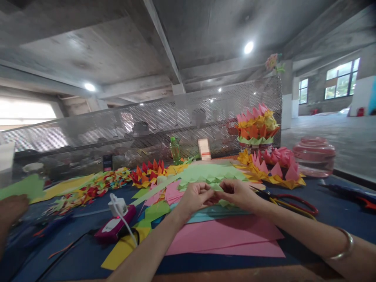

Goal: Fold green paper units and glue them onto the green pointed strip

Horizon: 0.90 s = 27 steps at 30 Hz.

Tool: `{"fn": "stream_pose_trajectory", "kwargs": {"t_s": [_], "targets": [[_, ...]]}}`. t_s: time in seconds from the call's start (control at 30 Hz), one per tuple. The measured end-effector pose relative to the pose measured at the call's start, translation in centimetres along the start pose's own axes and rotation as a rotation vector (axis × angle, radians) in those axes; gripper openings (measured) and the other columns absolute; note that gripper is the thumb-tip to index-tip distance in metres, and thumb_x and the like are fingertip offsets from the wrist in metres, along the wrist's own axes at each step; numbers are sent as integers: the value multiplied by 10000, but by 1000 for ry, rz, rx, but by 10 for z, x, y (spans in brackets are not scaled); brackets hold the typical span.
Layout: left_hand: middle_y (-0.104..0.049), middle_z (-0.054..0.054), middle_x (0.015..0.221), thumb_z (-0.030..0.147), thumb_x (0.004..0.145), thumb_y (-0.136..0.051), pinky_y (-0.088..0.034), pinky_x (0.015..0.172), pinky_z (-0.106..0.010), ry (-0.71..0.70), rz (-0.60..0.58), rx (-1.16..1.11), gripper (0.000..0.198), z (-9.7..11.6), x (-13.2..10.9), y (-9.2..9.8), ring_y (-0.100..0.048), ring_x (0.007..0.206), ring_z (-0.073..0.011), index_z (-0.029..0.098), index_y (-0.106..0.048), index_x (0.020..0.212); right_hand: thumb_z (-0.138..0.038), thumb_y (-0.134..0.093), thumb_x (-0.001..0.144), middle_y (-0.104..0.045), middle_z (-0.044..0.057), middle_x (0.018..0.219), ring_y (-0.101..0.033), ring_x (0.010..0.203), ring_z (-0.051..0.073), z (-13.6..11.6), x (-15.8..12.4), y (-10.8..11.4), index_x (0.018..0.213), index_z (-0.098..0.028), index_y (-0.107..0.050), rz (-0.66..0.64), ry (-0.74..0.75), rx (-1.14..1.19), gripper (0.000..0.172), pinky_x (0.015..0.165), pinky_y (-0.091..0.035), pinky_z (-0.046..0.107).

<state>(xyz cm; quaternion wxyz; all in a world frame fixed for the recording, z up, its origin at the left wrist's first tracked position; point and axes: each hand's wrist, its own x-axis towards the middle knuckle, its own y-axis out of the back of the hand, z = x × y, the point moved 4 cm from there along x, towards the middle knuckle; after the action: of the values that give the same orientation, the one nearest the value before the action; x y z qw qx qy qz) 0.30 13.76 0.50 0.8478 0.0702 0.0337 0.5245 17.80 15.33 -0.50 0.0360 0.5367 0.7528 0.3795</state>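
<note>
My left hand (198,196) and my right hand (239,192) meet above the paper pile, fingertips pinched together. Between them is a small light green folded piece of paper (217,188), partly hidden by the fingers. Just behind lie pale green sheets (205,171) with a row of pointed green folds (188,181) at their front. Under my wrists are blue sheets (217,212), and nearer to me a stack of pink sheets (226,235). Scissors with red and yellow handles (299,203) lie by my right forearm.
At the left edge, another person's hand (11,211) is beside green paper (26,187). A purple power strip (114,225) with a white charger stands left of my forearm. Paper-petal lotuses (258,129), a pink jar (313,156) and a perforated metal screen (105,121) stand behind.
</note>
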Motion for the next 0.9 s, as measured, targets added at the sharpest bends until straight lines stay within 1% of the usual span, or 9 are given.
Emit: {"fn": "stream_pose_trajectory", "kwargs": {"t_s": [0.13,0.23,0.37,0.53,0.9], "targets": [[-667,-90,1179,325,1025,-658,-611,813,-393,-7,6,26,279,-1,1,0,-692,958,-219,146,-636,1238,-379,-649,1016,-686,70,1188,-699,981,227,2,0,0,1223,-159,-653,-49,-14,-8,302,836,-608,408],[-663,-94,1198,325,1024,-659,-609,830,-405,-7,-2,42,287,0,0,0,-690,979,-226,148,-634,1248,-374,-653,1013,-685,69,1193,-699,988,231,3,1,-1,1224,-157,-653,-71,-20,-11,302,839,-608,411],[-653,-101,1232,327,1021,-661,-600,864,-429,-2,-19,57,302,1,-1,0,-683,1019,-240,152,-629,1265,-376,-654,1013,-682,71,1203,-697,1001,236,4,2,0,1231,-157,-651,-68,-22,-17,309,849,-606,419],[-660,-97,1212,332,1024,-657,-605,845,-415,-4,-29,66,295,2,-3,0,-688,996,-232,149,-632,1254,-382,-652,1013,-680,71,1209,-695,1009,240,0,0,0,1234,-158,-651,-62,-13,-8,314,857,-604,423],[-646,-104,1251,337,1024,-656,-598,872,-436,-25,-19,81,317,0,0,1,-679,1035,-247,155,-622,1281,-388,-644,1018,-692,65,1165,-702,965,224,-8,-4,-5,1209,-153,-658,-115,23,59,303,828,-608,404]]}}
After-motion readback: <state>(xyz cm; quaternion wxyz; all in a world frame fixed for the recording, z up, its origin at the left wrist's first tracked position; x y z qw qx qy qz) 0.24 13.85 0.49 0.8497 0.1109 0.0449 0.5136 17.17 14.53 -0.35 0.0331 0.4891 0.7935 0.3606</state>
